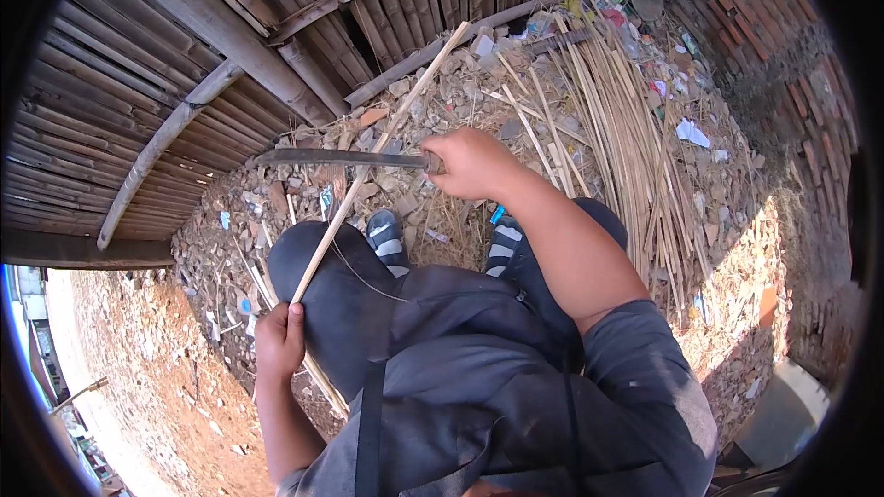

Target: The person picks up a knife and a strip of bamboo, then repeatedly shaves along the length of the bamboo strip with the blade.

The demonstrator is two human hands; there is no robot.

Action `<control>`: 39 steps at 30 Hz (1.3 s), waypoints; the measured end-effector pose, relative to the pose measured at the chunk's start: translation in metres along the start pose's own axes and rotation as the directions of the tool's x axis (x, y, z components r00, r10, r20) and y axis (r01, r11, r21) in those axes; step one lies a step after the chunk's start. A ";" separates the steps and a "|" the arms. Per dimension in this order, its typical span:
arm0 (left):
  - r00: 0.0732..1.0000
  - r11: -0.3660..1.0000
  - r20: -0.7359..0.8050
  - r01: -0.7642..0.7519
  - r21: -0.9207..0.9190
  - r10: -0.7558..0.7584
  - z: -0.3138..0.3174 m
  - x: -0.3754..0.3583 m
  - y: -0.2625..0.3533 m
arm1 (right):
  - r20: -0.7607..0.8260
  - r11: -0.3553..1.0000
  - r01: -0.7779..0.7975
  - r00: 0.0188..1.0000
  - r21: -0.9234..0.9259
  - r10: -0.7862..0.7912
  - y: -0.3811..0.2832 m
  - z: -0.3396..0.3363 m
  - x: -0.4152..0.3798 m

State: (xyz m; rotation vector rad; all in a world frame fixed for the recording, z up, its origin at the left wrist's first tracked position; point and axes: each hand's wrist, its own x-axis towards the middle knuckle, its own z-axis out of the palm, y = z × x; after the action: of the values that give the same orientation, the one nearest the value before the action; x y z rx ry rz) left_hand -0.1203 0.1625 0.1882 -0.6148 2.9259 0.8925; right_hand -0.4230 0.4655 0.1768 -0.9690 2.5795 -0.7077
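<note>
Readable text: none anywhere in view.
Litter scraps (692, 132): coloured wrappers among the rubble, any print too small to make out.
Clothing: no logo or lettering visible.
Blade (336, 158): no legible marking.

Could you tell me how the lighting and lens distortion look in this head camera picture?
Head view: harsh sunlight, with hard shadows on the rubble. Fisheye lens bends the bamboo fence and brick wall, and leaves dark corners. The right hand on the knife and the left hand on the bamboo strip are sharp.
</note>
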 end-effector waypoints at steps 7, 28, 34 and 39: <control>0.986 0.982 0.127 0.128 -0.141 -0.110 -0.011 0.002 -0.002 | -0.023 0.950 -0.207 0.976 0.233 0.218 0.041 -0.001 0.022; 0.999 0.998 0.039 -0.005 0.060 0.002 -0.012 0.003 0.017 | 0.037 0.999 0.026 0.999 0.022 -0.027 -0.004 0.009 0.002; 1.000 0.997 0.020 -0.004 0.079 0.002 -0.011 0.003 0.014 | 0.001 0.993 -0.019 1.000 0.119 0.019 0.040 0.022 0.020; 0.999 0.995 -0.012 -0.051 0.083 0.052 -0.009 0.005 0.013 | -0.063 0.992 -0.110 0.992 0.058 0.113 0.035 0.009 0.016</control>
State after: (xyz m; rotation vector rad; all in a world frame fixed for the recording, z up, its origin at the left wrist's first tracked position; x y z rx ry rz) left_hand -0.1289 0.1659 0.2019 -0.5456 2.9860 0.7701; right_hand -0.4490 0.4748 0.1482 -0.7904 2.6328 -0.7878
